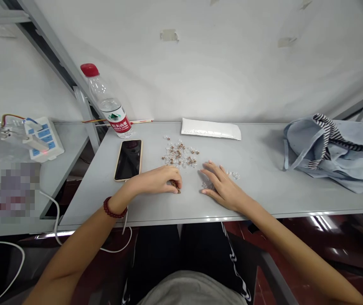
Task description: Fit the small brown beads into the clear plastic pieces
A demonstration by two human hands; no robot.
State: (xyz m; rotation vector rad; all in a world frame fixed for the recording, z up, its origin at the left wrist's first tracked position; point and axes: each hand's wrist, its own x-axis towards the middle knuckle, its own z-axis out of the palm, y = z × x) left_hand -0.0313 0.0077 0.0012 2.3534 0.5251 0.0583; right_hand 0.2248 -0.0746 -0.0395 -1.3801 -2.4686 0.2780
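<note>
Curling low on the table, the left hand [154, 180] sits over a few small brown pieces [175, 184], though whether it grips them can't be told from here. The right hand [224, 190] lies open, fingers spread by loose clear pieces [208, 184]. Just ahead is a mixed clear-and-brown scatter [179, 154] on the grey table [264, 169], a smartphone [128, 160] nearby. One careless wrist sweep could send pieces skittering over the edge!
</note>
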